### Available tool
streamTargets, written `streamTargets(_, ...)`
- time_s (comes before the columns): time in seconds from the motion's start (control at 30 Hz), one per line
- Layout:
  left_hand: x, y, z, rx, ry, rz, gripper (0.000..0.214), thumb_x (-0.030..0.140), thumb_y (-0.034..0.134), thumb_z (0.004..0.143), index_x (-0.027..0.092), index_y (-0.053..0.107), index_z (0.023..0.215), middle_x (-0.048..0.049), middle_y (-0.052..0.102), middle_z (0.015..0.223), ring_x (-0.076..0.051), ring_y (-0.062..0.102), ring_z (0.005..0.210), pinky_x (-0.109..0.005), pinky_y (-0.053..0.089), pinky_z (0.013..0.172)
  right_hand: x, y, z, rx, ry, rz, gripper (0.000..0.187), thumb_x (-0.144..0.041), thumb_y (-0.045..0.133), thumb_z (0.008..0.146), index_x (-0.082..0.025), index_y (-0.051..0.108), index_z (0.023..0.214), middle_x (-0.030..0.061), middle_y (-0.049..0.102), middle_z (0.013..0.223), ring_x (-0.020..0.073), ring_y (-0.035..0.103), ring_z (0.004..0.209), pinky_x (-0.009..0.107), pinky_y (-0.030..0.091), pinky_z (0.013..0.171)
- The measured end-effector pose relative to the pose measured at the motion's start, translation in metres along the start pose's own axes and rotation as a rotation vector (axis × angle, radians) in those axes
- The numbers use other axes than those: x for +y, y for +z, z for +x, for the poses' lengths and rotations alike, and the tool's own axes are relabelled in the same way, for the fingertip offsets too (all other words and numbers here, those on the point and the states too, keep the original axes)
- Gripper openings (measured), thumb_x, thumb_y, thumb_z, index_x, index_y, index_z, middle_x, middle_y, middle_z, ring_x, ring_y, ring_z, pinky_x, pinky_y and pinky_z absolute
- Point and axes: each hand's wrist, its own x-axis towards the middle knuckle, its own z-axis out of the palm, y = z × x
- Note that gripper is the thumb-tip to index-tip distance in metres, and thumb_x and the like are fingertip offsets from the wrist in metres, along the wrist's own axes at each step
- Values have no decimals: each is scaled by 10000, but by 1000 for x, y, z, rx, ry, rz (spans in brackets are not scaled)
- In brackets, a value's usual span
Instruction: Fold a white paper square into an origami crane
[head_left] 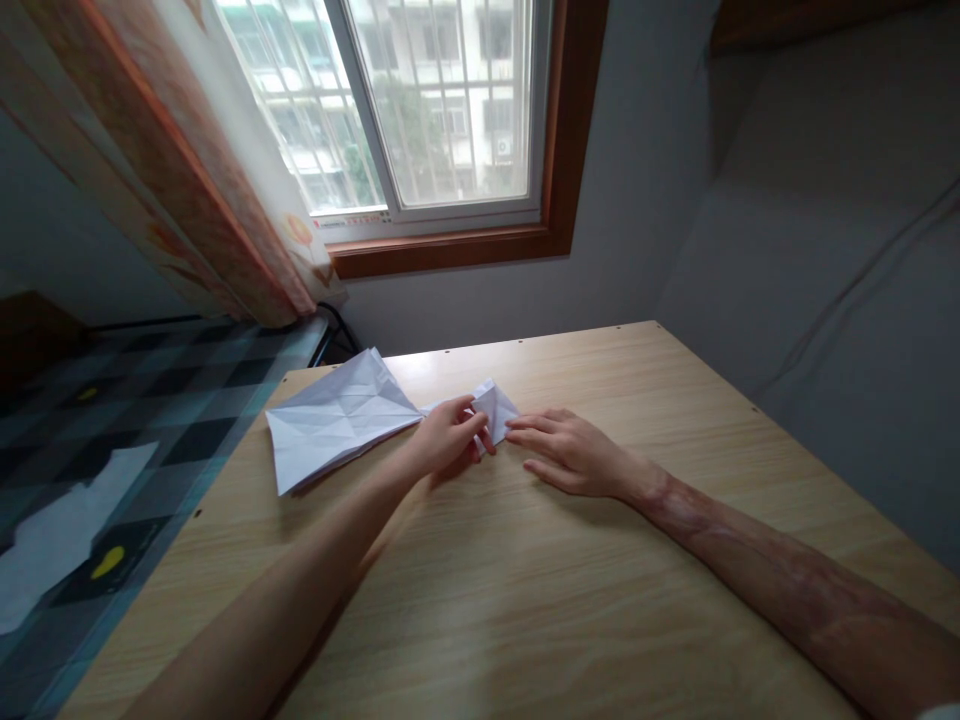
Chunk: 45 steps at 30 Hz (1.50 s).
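A small piece of folded white paper (495,408) stands at an angle on the wooden table. My left hand (450,432) curls around its left side, thumb and fingers closed on the paper. From the right, my right hand (574,452) lies low over the tabletop with its fingers stretched out, and the fingertips touch or nearly touch the paper's right corner. A larger creased white paper stack (341,415) rests left of my left hand. Part of the small folded paper is hidden behind my left fingers.
The light wooden table (600,600) has its far edge near the wall below a window (450,110). On the left is a checked cloth surface (240,400) with a torn white paper sheet (67,540). A patterned curtain (195,160) hangs at the upper left.
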Motion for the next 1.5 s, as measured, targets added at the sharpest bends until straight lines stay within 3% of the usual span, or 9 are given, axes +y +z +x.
streamTargets(0.23,5,-8,6,-135,-140,-193,281,427,693,847,148,683,886,-81,800,731,-125,644,472,-222,484,491,2,2,-3,-42,22,-33,549,-403,643,1085,-284,544,1612,119,584,1653,310,544,1531,595,334,1325)
streamTargets(0.37,10,-17,5,-15,-69,-126,228,383,673,840,170,640,767,-48,757,680,-116,619,506,-211,465,504,0,2,-3,-9,27,-46,366,-368,670,1065,-289,695,1421,108,718,1479,301,677,1353,583,392,1283)
streamTargets(0.53,14,-24,2,87,44,-25,241,361,639,833,179,615,675,1,646,618,-124,617,559,-232,499,567,2,2,-1,34,33,-83,173,-340,646,1076,-278,755,1195,92,776,1222,286,715,1170,536,456,1212)
streamTargets(0.67,11,-14,0,132,113,106,242,355,618,861,194,571,686,2,634,645,-157,650,641,-253,494,619,-1,2,0,17,20,-118,206,-336,619,1079,-247,732,1227,117,749,1191,301,696,1133,539,471,1182)
streamTargets(0.83,9,3,-5,208,185,501,197,354,693,843,202,616,745,-15,677,760,-182,622,707,-285,461,666,-5,0,2,15,15,-80,309,-339,652,1051,-235,704,1337,135,732,1239,319,679,1167,530,496,1152)
streamTargets(1.03,-6,-13,-2,110,310,506,294,399,515,1024,205,735,1004,-79,764,1093,-235,700,985,-369,552,915,-3,-2,2,-42,3,-81,460,-406,650,1062,-243,638,1492,143,676,1486,339,658,1250,508,512,1109)
streamTargets(1.2,-17,-35,1,17,459,582,215,239,678,873,207,737,1077,-100,762,1209,-255,698,1127,-395,546,1049,-2,-2,2,-64,-1,-88,496,-450,620,1082,-245,596,1533,127,657,1536,335,645,1247,501,498,1112)
streamTargets(1.33,-19,-43,1,-134,497,509,273,314,770,915,205,779,1166,-121,767,1262,-234,727,1093,-356,584,999,-2,-2,3,-63,-6,-87,429,-496,637,1069,-224,678,1398,135,738,1362,328,657,1150,490,514,1058)
streamTargets(1.5,-26,-36,4,-164,566,449,368,434,834,932,212,796,1223,-145,779,1266,-247,744,1149,-365,585,1045,-4,-5,3,-75,-69,-61,446,-501,662,1050,-218,689,1394,141,739,1357,336,652,1206,501,486,1119)
